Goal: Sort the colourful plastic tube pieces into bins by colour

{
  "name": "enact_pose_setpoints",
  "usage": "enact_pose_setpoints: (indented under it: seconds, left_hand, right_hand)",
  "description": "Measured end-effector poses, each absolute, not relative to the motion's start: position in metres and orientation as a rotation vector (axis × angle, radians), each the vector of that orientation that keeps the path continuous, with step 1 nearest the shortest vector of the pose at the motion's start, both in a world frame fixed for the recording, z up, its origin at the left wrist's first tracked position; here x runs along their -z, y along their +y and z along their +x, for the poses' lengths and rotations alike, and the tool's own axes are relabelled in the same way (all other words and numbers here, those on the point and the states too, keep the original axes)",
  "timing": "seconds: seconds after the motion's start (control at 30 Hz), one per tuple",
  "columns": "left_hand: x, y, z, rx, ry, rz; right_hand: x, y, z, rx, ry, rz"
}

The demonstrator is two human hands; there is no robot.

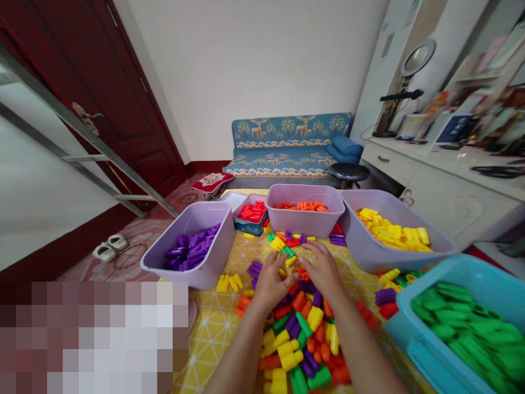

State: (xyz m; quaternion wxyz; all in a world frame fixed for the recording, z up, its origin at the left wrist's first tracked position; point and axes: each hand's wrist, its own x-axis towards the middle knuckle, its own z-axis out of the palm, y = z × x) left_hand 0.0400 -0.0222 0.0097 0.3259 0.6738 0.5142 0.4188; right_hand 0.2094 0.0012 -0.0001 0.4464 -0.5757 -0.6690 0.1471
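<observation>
A heap of mixed plastic toy blocks (304, 323) in yellow, orange, green, purple and red lies on the yellow patterned tablecloth (205, 336). My left hand (271, 282) reaches over the heap's far part, its thumb apart from its fingers. Facing it, my right hand (322, 272) has its fingers stretched out to the left, close to some orange blocks (302, 273). Between the two hands lie a yellow block (291, 261) and a green block (289, 251). I see nothing gripped in either hand, though the left fingertips are partly hidden.
Lilac tubs hold purple blocks (192, 249), orange blocks (305, 206) and yellow blocks (394, 232). Red blocks (253, 210) fill a small box. A turquoise tub (414, 334) of green blocks stands at right. A blurred-out patch covers the lower left. Beyond are a sofa (283, 158) and stool (349, 171).
</observation>
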Motion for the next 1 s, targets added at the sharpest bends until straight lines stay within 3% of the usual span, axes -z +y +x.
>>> enact_pose_setpoints:
  seconds: [0.13, 0.43, 0.8, 1.0]
  left_hand:
    - [-0.007, -0.026, 0.046, -0.92, 1.342, 1.983]
    - [-0.005, -0.023, 0.043, -0.957, 1.37, 1.898]
    - [-0.001, -0.015, 0.042, -1.231, 1.112, 1.5]
    - [-0.001, -0.012, 0.041, -1.329, 1.159, 1.365]
  right_hand:
    - [0.013, 0.007, 0.219, -0.341, -1.69, -1.452]
    - [0.02, 0.014, 0.211, -0.431, -1.743, -1.519]
    - [-0.02, -0.011, 0.195, -1.117, -1.523, -1.15]
    - [-0.019, -0.013, 0.19, -1.223, -1.451, -1.097]
